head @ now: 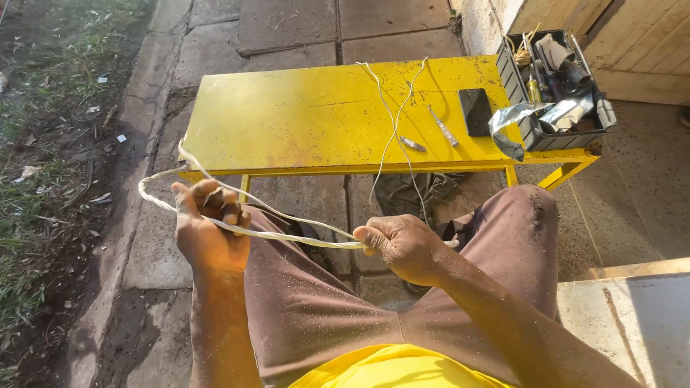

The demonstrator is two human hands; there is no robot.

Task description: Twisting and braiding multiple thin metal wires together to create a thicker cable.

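- Nearest the camera, the right hand [402, 244] was closed around a twisted white cable [287, 233], pinching it just above the person's brown-trousered knee [517, 215].
- The left hand [205, 230] was curled shut on the same cable, whose loop [154, 188] bent out past the knuckles.
- Between the fists the cable ran taut; the work looked to be twisting or straightening a doubled strand, and going further would call for steady tension and an even turn of the wrists.
- Beyond, on the yellow metal table [287, 115], lay two loose white wires [394, 118], a screwdriver [443, 128], a small blade [412, 144] and a dark phone [476, 111].
- Farthest, a black toolbox [557, 82] sat at the table's right end.
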